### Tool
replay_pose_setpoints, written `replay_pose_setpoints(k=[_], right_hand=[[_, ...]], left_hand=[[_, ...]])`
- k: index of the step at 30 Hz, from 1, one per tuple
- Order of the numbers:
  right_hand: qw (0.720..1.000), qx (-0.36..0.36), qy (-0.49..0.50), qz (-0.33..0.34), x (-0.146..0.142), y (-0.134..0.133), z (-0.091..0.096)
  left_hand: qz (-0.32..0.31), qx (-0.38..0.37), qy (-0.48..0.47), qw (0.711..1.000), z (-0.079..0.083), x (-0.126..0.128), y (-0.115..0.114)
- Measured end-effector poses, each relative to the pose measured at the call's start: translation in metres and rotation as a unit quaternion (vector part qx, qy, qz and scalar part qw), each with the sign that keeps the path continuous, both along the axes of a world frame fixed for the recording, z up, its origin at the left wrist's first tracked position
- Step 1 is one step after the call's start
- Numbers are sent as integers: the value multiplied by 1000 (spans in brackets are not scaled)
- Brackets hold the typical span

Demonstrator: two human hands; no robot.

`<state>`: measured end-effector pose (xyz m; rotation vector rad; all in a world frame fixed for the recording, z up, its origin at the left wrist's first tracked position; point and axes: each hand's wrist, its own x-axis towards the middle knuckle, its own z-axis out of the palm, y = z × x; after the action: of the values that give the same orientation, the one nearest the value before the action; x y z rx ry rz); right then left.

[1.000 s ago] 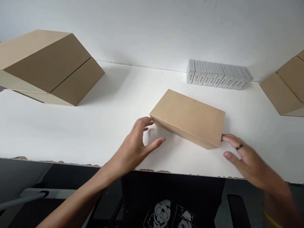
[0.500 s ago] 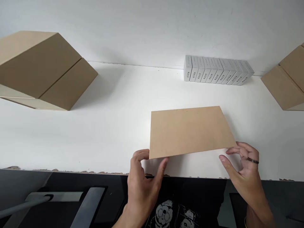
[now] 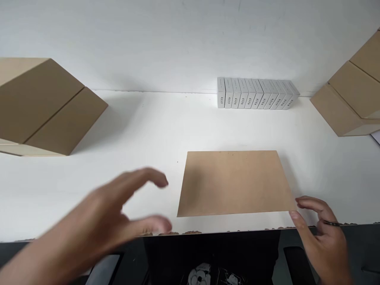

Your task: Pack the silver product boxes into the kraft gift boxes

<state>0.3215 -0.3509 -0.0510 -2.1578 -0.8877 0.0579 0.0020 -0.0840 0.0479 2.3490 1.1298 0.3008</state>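
Touching one brown box point(image 3: 237, 182) at the picture's four o'clock, the right hand point(image 3: 329, 245) curls thumb and forefinger at its corner; whether clamped, I cannot tell. At the box's nine, the left hand point(image 3: 109, 217) gapes wide. Roughly ten grey boxes point(image 3: 257, 93) stand toward twelve-thirty, one brown stack point(image 3: 29, 107) at ten, another stack point(image 3: 353, 87) at two.
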Motion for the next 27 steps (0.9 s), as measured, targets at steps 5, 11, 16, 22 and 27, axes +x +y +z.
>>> replay_pose_setpoints(k=[5,11,16,22,27], right_hand=[[994,-1,-83,-64,18,10,-15],[994,-5,-109,-12,26,6,-23],[983,26,-180,-8,29,-14,-31],[952,68,-287,-84,38,-34,-52],[937,110,-310,-113,51,-29,-60]], left_hand=[[3,92,18,996,47,129,77],[69,88,8,994,9,289,148],[174,-24,-20,984,-12,349,174],[168,-71,-29,983,-16,347,199],[154,-35,29,987,-13,323,214]])
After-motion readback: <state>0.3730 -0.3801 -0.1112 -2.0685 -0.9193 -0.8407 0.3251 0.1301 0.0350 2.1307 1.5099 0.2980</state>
